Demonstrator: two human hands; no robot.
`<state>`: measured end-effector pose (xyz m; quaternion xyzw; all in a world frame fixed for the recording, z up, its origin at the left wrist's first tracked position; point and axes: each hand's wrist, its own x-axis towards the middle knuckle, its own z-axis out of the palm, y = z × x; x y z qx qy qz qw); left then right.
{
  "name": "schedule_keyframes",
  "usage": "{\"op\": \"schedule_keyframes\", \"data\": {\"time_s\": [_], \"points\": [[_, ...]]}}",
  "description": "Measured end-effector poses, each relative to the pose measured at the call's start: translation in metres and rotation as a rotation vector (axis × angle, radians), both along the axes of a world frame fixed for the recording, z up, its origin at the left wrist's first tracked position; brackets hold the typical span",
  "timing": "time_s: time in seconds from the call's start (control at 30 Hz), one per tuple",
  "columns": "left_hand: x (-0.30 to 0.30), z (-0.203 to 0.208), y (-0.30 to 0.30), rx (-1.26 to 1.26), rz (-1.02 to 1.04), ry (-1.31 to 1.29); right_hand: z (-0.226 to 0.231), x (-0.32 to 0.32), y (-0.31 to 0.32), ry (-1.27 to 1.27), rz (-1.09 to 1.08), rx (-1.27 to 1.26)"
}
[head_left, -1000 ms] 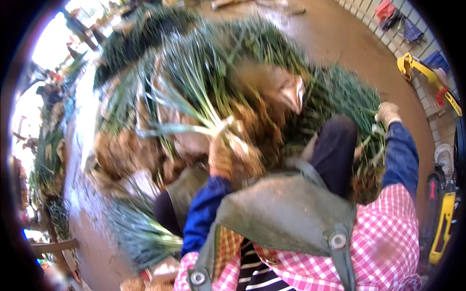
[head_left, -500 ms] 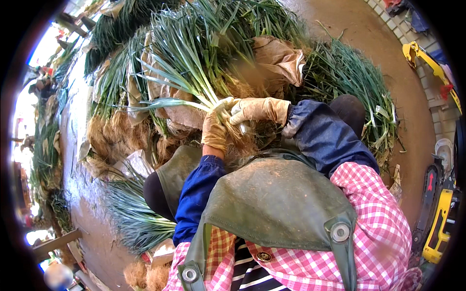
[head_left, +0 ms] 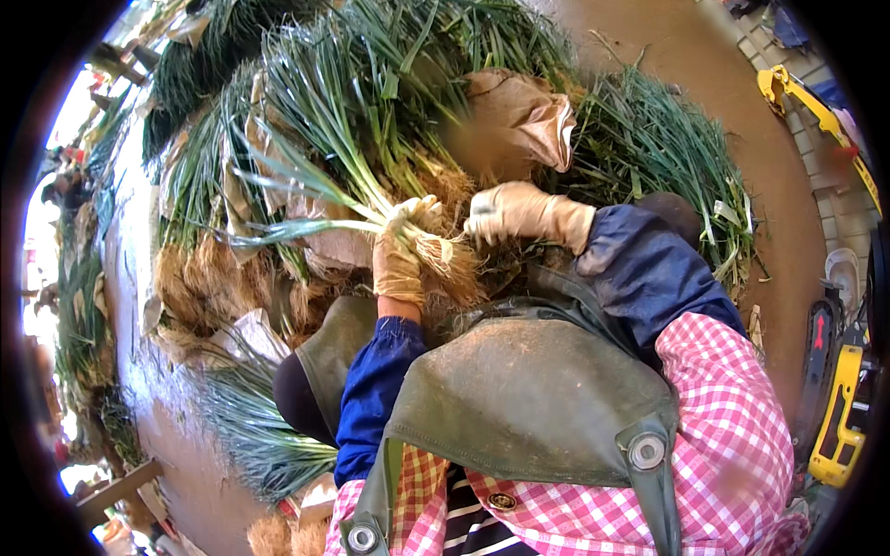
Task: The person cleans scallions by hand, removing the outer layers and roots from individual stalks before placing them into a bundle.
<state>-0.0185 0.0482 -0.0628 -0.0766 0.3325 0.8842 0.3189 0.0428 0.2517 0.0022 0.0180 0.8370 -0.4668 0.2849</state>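
My left hand, in a tan work glove, is wrapped round a few green onions. Their green leaves fan out to the upper left, while the pale bases and brown stringy roots stick out to the right of the fist. Just right of those roots is my right hand, gloved as well, its fingers curled together. Whatever may be pinched in them is hidden. Beyond both hands lies a big heap of green onions with roots toward me.
Crumpled brown sacking lies on the heap. More green onions are piled at the right and in a bundle at the lower left. Brown wet floor runs along the right, with yellow-handled equipment by the edge.
My right hand has drawn away to the right from the green onions' bases. My left hand, still gripping them, has shifted slightly left, and the roots now show more openly.
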Motion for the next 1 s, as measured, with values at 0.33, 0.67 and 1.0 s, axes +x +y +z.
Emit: {"op": "schedule_keyframes", "data": {"time_s": [0.33, 0.67, 1.0], "points": [[0.006, 0.005, 0.002, -0.057, -0.060, 0.038, -0.065, -0.029, -0.035, 0.090, 0.206, -0.088], [0.007, -0.006, 0.001, 0.000, -0.078, -0.061, -0.060, -0.020, -0.046, 0.571, 0.304, 0.165], [-0.013, -0.050, -0.014, -0.188, 0.170, 0.061, 0.006, 0.000, -0.047, -0.002, 0.446, -0.289]]}}
